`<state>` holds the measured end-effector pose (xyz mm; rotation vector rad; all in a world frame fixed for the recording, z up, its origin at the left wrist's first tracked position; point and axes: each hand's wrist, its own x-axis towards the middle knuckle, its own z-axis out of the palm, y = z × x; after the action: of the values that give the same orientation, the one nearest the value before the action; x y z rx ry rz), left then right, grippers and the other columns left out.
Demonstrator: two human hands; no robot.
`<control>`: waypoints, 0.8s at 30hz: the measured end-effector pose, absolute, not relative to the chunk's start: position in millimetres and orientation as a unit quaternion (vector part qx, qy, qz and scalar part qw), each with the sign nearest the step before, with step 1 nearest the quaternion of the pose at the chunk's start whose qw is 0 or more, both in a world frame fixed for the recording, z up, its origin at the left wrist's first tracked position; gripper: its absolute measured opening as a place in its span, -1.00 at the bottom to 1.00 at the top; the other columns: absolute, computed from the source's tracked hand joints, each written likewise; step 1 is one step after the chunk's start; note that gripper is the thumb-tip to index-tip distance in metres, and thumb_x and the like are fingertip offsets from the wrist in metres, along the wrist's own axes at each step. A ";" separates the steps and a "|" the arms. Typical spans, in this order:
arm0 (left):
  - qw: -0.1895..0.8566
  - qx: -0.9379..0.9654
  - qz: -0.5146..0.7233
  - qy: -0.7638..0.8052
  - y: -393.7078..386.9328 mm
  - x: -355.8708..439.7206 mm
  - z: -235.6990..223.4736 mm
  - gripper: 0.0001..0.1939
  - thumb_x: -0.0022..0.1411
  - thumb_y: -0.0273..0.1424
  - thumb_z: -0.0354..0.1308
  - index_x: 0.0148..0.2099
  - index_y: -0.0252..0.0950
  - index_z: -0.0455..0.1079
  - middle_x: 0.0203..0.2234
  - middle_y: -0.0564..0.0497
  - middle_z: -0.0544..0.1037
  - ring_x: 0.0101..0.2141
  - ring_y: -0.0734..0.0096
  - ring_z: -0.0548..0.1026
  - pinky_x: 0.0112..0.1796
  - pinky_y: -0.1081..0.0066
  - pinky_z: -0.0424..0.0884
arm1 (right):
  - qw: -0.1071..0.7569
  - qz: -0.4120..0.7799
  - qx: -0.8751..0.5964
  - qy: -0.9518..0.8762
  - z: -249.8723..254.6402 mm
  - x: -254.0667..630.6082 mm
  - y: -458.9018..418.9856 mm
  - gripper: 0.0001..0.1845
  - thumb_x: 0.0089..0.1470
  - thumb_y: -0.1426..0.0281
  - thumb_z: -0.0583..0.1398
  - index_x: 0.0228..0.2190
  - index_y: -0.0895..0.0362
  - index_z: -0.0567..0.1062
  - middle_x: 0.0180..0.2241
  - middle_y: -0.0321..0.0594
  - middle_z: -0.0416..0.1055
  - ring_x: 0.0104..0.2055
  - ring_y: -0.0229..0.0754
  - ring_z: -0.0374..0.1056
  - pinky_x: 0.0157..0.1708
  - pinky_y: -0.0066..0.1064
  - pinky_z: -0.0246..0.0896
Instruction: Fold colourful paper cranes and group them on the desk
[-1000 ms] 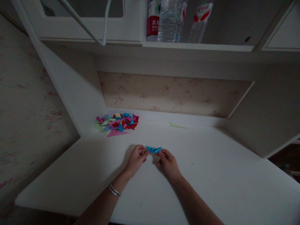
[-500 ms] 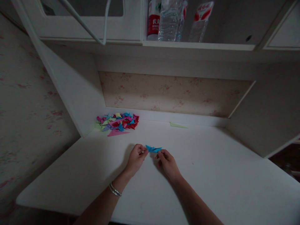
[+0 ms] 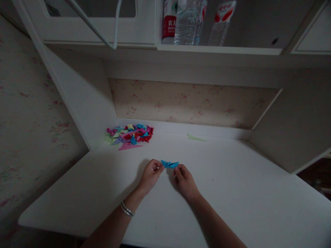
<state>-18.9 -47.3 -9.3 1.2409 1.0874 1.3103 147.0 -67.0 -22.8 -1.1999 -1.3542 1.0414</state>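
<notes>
A small blue folded paper boat (image 3: 170, 165) is held between my two hands, over the middle of the white desk (image 3: 232, 193). The fingertips of my left hand (image 3: 151, 172) pinch its left end. At its right end, my right hand (image 3: 184, 179) grips it between thumb and fingers. Both of its ends rise to points, with a small peak between them. Farther back on the left lies a heap of colourful folded paper pieces (image 3: 134, 135), with a pink paper piece (image 3: 130, 146) in front of it.
Near the desk's back edge lies a pale green paper strip (image 3: 196, 137). An overhead shelf (image 3: 219, 50) holds several plastic bottles (image 3: 186, 24). White side panels bound the desk at left and right, and a white bent tube (image 3: 95, 29) hangs at the upper left.
Almost nothing differs. My hands and the blue paper boat have shifted very slightly to the right; the grip is the same.
</notes>
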 end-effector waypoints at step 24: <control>0.484 0.527 0.519 0.468 -47.1 -19.9 -9.3 -0.71 -0.03 -0.20 0.26 -0.46 -0.28 0.27 -0.67 0.19 0.27 -0.64 0.59 0.17 -0.58 0.54 0.05 | 0.513 0.447 -0.494 -0.541 -28.4 147.9 -63.7 -0.57 0.13 -0.01 0.05 -0.44 0.09 0.34 -0.69 -0.39 0.20 -0.67 -0.32 0.09 -0.65 -0.46 -0.06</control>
<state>-19.9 -47.1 -9.3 1.2849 1.1399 1.2632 147.9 -63.7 -28.4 -1.1890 -1.3004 1.0737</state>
